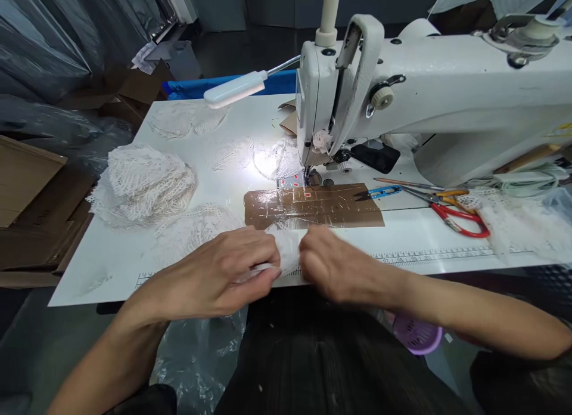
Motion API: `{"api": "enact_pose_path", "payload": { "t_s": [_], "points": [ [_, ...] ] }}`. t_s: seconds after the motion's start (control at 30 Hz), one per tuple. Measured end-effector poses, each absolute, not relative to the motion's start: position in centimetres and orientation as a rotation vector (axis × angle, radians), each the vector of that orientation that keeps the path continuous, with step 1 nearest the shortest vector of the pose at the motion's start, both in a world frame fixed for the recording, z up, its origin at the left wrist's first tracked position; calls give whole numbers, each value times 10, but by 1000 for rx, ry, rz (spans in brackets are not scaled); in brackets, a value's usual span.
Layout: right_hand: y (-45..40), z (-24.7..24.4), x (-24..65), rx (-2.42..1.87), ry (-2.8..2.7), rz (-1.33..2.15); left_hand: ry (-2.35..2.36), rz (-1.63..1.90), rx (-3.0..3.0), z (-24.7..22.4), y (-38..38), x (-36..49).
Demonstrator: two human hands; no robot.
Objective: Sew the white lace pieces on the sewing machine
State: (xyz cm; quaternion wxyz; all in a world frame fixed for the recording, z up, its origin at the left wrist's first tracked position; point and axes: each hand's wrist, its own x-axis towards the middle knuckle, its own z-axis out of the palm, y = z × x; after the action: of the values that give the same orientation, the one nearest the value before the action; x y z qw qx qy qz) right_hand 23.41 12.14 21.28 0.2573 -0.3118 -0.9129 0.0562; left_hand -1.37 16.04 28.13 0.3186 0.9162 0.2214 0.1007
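Note:
Between my two hands, at the table's front edge, is a piece of white fabric (287, 248). My left hand (239, 269) is closed on its left side, thumb pressed against the curled fingers. On the fabric's right side my right hand (328, 265) is closed too, slightly blurred, its fingertips hidden behind the knuckles. Just beyond the hands lies a brown taped strip (313, 207), in front of the needle area of a white sewing machine (420, 84). Lace pieces (196, 227) spread beside my left hand.
A tall stack of white lace (143, 185) stands on the left of the white table (116, 263). Blue snips (385, 191) and red-handled scissors (460, 219) lie to the right. A lamp (236, 89) hangs over the back. Cardboard boxes (27, 176) are at the far left.

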Motion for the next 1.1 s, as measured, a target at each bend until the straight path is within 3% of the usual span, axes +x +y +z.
{"api": "enact_pose_path", "payload": {
  "t_s": [0.17, 0.4, 0.73, 0.93, 1.1],
  "points": [
    [147, 188, 291, -1495, -2273, 319, 839, 487, 2236, 269, 169, -21],
    [148, 214, 253, -1051, -2158, 705, 898, 472, 2229, 243, 188, 29],
    [161, 211, 248, -1097, -1837, 1257, 1079, 622, 2006, 239, 199, 38],
    [168, 209, 246, -1086, -1776, 1249, 1015, 630, 1925, 238, 210, 41],
    [166, 212, 244, -1195, -1881, 970, 999, 612, 1782, 233, 210, 42]
  ]
}}
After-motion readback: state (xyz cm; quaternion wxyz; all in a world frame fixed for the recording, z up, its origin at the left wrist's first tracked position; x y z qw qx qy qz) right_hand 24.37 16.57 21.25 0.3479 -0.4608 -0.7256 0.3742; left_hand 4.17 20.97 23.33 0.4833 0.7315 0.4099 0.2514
